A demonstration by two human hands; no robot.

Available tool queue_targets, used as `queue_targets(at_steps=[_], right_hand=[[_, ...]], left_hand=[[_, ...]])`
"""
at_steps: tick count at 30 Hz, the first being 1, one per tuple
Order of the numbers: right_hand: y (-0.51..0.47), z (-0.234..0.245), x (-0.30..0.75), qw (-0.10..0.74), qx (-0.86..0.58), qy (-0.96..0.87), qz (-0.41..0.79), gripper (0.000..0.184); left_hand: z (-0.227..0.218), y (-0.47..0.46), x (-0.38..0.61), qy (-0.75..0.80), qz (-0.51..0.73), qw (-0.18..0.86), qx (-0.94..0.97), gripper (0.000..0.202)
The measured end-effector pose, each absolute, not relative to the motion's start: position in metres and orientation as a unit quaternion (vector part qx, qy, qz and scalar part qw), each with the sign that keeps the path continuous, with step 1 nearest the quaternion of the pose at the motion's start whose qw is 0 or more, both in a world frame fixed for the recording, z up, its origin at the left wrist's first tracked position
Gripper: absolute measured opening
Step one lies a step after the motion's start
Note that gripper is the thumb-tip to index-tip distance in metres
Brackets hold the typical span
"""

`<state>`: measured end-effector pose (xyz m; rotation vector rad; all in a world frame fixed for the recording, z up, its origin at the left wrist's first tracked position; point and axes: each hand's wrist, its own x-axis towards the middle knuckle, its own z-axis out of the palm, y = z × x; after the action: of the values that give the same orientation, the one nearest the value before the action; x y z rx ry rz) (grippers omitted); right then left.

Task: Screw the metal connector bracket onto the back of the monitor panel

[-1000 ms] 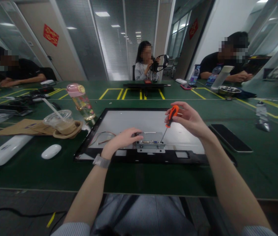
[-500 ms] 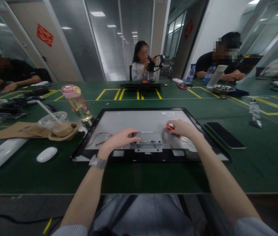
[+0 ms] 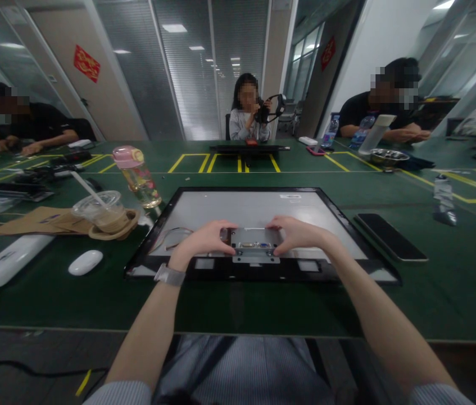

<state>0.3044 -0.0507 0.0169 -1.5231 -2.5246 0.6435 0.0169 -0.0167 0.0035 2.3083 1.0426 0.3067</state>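
A silver metal box (image 3: 253, 236) with video ports on its near side sits at the lower middle of a display panel (image 3: 238, 205), which lies with its grey back up inside a black frame. My left hand (image 3: 206, 239) grips the left side of the box between thumb and fingers. On the opposite side, my right hand (image 3: 299, 233) holds the box's right edge in the same way. Thin cables (image 3: 170, 239) run loose on the panel left of my left hand. The orange-handled tool does not show; my right hand and forearm may cover it.
Left of the panel are a white mouse (image 3: 85, 262), a plastic cup (image 3: 105, 211) with a straw, and a pink-lidded bottle (image 3: 139, 177). A black phone (image 3: 390, 237) lies to the right. Several people sit across the green table (image 3: 288, 312).
My right hand has let go of the orange-handled tool and moved left onto the metal box. My left hand stays at the box's left side. The view has shifted slightly.
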Motion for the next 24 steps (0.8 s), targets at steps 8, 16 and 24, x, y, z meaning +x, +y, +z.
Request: queue_targets(at_steps=[8, 16, 24], right_hand=[[-0.059, 0.035, 0.303, 0.091, -0.489, -0.850, 0.175, 0.054], [-0.046, 0.022, 0.317, 0.157, -0.479, -0.841, 0.198, 0.057], [-0.037, 0.007, 0.311, 0.146, -0.506, -0.823, 0.213, 0.059]], left_hand=[[0.012, -0.022, 0.019, 0.378, 0.155, 0.272, 0.871, 0.065], [0.008, -0.019, 0.023, 0.379, 0.201, 0.268, 0.863, 0.061], [-0.008, -0.005, 0.021, 0.396, 0.180, 0.295, 0.851, 0.061]])
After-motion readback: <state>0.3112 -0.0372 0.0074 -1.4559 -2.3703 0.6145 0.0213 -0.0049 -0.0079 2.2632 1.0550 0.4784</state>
